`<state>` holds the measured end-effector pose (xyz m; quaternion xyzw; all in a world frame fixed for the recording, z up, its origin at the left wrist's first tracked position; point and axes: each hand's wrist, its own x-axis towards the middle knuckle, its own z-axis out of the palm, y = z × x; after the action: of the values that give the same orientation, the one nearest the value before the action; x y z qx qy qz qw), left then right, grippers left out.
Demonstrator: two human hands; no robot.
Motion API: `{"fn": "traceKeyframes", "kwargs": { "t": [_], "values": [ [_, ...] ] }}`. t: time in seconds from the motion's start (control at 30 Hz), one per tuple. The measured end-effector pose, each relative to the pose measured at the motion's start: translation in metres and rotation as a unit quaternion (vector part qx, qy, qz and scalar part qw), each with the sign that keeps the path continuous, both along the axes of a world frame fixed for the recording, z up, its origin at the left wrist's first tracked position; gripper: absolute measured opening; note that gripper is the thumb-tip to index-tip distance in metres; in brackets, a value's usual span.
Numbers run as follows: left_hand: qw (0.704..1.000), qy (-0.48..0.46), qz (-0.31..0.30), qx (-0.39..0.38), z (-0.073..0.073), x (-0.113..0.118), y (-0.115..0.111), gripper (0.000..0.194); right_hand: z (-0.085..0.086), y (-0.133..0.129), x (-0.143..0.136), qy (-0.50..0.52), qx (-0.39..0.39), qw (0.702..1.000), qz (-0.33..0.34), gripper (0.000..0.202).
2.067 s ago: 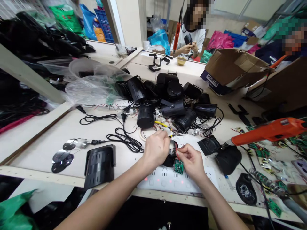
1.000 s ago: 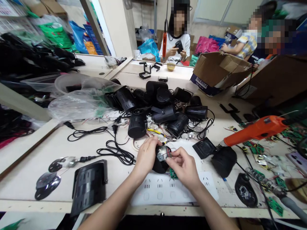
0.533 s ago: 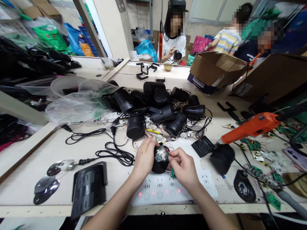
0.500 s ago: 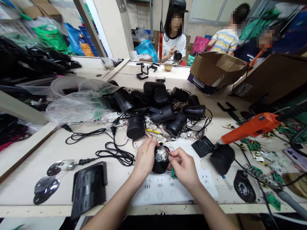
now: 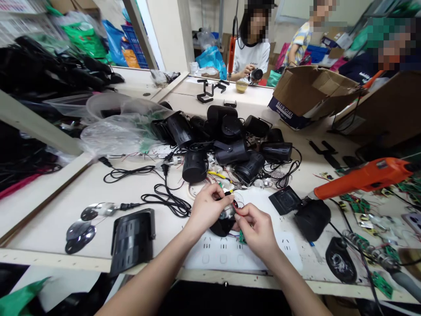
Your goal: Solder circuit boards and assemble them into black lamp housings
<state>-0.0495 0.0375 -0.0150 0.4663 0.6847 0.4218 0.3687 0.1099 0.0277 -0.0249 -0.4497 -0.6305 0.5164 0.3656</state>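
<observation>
Midway, seemingly — housing (image 5: pixel 221 229) unclosed, green board (image 5: pixel 242 237) outside.
Red wires (image 5: pixel 236 206) pinched in right hand (image 5: pixel 258 226); left hand (image 5: pixel 209 206) — hold unclear.

On our pale workbench (image 5: pixel 112 192) we see black housings (image 5: pixel 230 151) mid-frame, a white power strip (image 5: pixel 215 252) lower centre, and a cardboard box (image 5: pixel 296 93) upper right.
</observation>
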Motion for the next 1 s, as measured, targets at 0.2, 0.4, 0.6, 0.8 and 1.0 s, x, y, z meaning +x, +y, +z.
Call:
{"fn": "traceKeyframes", "kwargs": {
  "t": [0.2,0.4,0.6,0.8,1.0],
  "values": [
    [0.999,0.008,0.034,0.024,0.005,0.006,-0.005,0.020,-0.004,-0.003,0.000,-0.021,0.035,0.999,0.003,0.012],
    [0.996,0.003,0.045,0.072,0.003,0.010,-0.015,0.019,-0.009,-0.006,0.004,-0.043,0.069,0.997,0.000,0.010],
    [0.994,-0.013,-0.004,0.108,-0.015,0.014,-0.003,0.018,-0.005,0.008,0.024,-0.116,0.128,0.985,0.018,0.012],
    [0.993,0.006,-0.050,0.107,-0.021,0.017,0.005,0.016,0.001,0.015,0.034,-0.147,0.112,0.983,0.013,0.015],
    [0.995,0.018,-0.055,0.086,-0.020,0.019,0.001,0.013,0.002,0.012,0.035,-0.174,0.103,0.979,0.015,0.015]
  ]
}}
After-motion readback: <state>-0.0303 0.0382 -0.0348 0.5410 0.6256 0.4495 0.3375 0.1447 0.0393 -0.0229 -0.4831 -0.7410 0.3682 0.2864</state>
